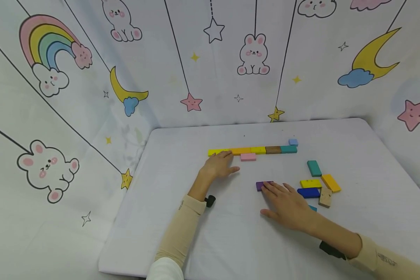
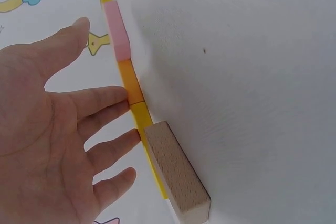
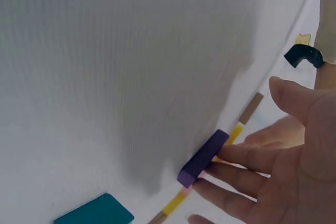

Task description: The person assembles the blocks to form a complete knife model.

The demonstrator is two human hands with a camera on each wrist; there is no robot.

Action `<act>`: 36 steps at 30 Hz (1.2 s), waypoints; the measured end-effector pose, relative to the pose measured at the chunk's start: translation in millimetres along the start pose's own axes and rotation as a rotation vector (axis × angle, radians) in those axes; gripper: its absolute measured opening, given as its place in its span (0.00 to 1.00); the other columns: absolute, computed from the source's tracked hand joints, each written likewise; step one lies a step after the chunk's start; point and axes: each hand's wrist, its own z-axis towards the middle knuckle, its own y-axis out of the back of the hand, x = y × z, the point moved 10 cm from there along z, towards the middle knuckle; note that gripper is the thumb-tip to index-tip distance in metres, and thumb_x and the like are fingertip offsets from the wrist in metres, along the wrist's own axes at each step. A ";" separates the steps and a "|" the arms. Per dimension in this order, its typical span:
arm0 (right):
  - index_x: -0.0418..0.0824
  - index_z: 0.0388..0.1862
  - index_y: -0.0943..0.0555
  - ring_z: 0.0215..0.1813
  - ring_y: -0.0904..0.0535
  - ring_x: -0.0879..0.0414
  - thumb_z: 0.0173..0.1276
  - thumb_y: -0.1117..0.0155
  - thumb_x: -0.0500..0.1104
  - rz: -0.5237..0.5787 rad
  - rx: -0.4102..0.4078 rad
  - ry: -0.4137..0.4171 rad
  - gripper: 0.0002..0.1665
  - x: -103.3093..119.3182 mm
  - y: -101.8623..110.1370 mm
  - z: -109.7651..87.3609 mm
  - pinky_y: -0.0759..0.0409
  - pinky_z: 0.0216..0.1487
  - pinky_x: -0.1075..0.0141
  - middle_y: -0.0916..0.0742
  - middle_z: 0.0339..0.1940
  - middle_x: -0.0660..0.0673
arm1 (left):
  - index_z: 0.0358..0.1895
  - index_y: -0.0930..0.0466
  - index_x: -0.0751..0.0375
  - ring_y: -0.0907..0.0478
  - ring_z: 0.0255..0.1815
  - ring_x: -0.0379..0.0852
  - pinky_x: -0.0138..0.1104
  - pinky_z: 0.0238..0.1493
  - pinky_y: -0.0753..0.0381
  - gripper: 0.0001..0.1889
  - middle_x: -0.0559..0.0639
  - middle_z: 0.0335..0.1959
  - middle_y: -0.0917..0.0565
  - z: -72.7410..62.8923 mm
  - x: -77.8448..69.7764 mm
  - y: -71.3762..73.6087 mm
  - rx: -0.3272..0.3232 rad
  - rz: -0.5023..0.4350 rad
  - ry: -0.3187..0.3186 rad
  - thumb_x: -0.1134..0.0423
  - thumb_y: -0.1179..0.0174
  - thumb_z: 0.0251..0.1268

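My left hand (image 1: 218,165) reaches the left part of a row of blocks, its fingers spread and fairly straight. Its fingertips touch the row at the orange block (image 2: 131,82) and yellow block (image 2: 140,116). A plain wooden block (image 2: 178,166) sits against the row there; the hand hides it in the head view. A pink block (image 1: 248,157) lies along the row's near side. My right hand (image 1: 290,208) has straight fingers touching a purple block (image 3: 202,161) on the table, with the thumb held apart.
Rightward the row continues with a yellow block (image 1: 258,150), brown block (image 1: 273,150) and teal block (image 1: 289,149); a light blue block (image 1: 293,142) lies behind. Right of my right hand are loose teal (image 1: 314,168), yellow (image 1: 310,183), orange (image 1: 331,183), dark blue (image 1: 308,193) and tan blocks (image 1: 325,197).
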 end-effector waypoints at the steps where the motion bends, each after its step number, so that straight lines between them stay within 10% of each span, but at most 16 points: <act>1: 0.36 0.74 0.25 0.76 0.29 0.37 0.70 0.32 0.66 0.002 -0.001 -0.005 0.46 -1.7 0.1 1.7 0.34 0.74 0.34 0.23 0.74 0.36 | 0.83 0.40 0.54 0.43 0.83 0.49 0.47 0.84 0.49 0.41 0.49 0.83 0.39 0.0 0.0 0.2 0.000 0.001 0.001 0.34 0.47 0.76; 36: 0.33 0.76 0.28 0.74 0.28 0.31 0.70 0.30 0.64 0.105 0.106 -0.125 0.48 -52.7 -0.4 55.6 0.26 0.69 0.37 0.29 0.77 0.28 | 0.83 0.39 0.48 0.44 0.84 0.50 0.47 0.82 0.41 0.38 0.43 0.85 0.43 6.5 12.0 -7.7 0.039 -0.075 -0.035 0.33 0.52 0.79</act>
